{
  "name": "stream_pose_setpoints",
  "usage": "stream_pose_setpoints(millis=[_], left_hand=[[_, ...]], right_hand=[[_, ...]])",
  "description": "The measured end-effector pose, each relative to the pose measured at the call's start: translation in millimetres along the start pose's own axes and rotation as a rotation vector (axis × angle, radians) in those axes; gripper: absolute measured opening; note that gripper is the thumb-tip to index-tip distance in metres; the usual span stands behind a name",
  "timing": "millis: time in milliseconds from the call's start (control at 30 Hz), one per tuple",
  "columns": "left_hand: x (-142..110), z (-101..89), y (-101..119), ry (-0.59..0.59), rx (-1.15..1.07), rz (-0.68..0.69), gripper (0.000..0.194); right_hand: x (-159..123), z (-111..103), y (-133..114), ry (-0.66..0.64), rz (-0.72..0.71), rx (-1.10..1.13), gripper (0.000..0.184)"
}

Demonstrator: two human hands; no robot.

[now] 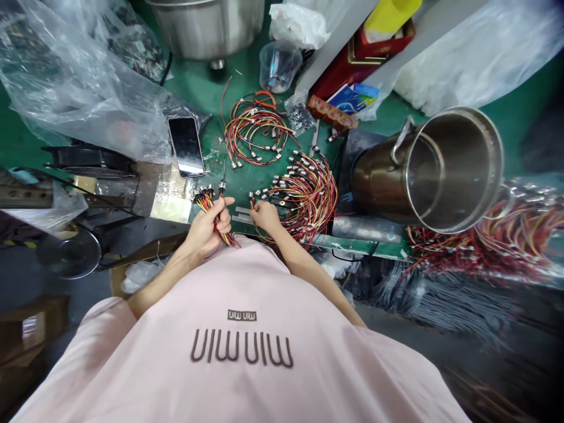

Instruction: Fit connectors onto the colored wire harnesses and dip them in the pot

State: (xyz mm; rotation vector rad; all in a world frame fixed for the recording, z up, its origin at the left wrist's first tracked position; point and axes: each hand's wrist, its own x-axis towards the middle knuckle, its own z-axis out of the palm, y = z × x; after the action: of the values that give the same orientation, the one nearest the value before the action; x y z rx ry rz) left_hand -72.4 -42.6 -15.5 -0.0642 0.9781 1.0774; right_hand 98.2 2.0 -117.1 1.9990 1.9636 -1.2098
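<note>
My left hand point(210, 226) is closed around a bundle of wire leads point(205, 201) in red, yellow and black, whose metal-capped ends stick up above the fingers. One lead with a metal end point(222, 188) stands apart from the rest, near the thumb. To the right, my right hand point(265, 216) pinches a wire lead point(252, 200) with a small metal end. Just beyond that hand lies a large fanned pile of similar leads point(315, 191), metal ends toward the left and top. Farther back rests a loose coil of leads point(255, 132).
A phone point(187, 147) lies behind my left hand. A steel pot point(207, 26) and a plastic cup point(278, 67) stand at the back. At right, a tilted metal container point(388, 182) sits beside more wires point(520, 235). Plastic bags point(88, 76) cover the left side.
</note>
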Motion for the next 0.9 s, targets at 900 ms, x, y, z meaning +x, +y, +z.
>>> stream_pose_setpoints(millis=[900], left_hand=[[26.2, 36.7, -27.2, -0.081, 0.05, 0.0, 0.033]], right_hand=[[-48.6, -69.6, -28.4, -0.188, -0.366, 0.872, 0.024]])
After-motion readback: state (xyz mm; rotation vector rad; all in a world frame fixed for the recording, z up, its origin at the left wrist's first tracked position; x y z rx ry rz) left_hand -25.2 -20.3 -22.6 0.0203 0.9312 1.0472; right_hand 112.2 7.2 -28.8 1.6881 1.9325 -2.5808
